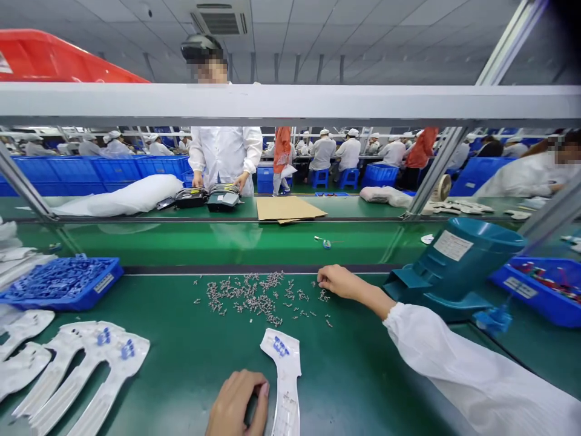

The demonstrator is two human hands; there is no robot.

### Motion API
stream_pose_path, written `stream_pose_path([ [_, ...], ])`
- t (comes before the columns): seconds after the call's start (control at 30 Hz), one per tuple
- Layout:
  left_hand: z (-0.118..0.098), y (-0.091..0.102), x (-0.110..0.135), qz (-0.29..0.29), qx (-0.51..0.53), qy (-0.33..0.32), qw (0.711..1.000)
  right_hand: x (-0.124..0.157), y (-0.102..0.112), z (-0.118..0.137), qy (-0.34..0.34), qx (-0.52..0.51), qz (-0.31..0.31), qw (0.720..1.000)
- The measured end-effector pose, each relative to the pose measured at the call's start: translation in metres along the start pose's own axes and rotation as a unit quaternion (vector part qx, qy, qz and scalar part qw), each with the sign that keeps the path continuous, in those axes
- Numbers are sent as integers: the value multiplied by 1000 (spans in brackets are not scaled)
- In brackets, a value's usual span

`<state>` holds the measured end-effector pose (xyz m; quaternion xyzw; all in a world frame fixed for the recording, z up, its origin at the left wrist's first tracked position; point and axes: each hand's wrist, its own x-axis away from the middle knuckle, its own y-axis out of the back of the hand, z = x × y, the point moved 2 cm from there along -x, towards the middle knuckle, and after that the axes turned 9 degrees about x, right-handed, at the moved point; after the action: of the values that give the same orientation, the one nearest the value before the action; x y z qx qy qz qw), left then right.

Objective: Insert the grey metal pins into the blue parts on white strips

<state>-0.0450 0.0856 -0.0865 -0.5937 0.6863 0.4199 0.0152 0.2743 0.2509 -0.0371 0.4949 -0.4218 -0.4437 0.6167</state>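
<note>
My left hand is at the bottom edge, just left of a white curved plastic part. Its fingers are curled with the thumb bent in to the index finger; whatever may be between them is hidden. That part lies on the green bench with small blue pieces on its upper end. Further up, my right hand reaches down at the right end of a scatter of small metal screws. The fingers there are pinched together on the bench surface, and their tips hide anything they grip.
Left are more white plastic parts and a blue tray of blue pieces. A teal funnel-shaped machine stands right, before another blue tray. Behind runs a green belt; a co-worker handles dark devices beyond.
</note>
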Motion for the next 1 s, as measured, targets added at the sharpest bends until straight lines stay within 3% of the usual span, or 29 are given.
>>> stream_pose_path([
  [0.13, -17, 0, 1, -14, 32, 0, 999, 35, 13, 29, 18, -49, -8, 999],
  [0.23, -37, -13, 4, -70, 55, -11, 996, 77, 7, 74, 64, -185, 49, 979],
  [0.33, -53, -28, 5, -86, 73, -16, 993, 114, -10, 119, 67, -383, 159, 907],
  [0.43, -56, -33, 5, -82, 114, 30, 990, 130, -26, 144, 44, -497, 179, 848],
  [0.6, -53, -27, 5, -88, 151, 94, 980, 129, -35, 152, -6, -617, 165, 770],
  [0.8, -60, -16, 0, -137, 110, 53, 983, 134, -40, 162, -71, -766, 210, 604],
  [0.9, -62, -12, 0, -126, 89, 35, 987, 133, -44, 166, -77, -775, 216, 589],
  [1.0, -61, -9, 2, -117, 72, 30, 990, 131, -42, 165, -48, -749, 219, 624],
])
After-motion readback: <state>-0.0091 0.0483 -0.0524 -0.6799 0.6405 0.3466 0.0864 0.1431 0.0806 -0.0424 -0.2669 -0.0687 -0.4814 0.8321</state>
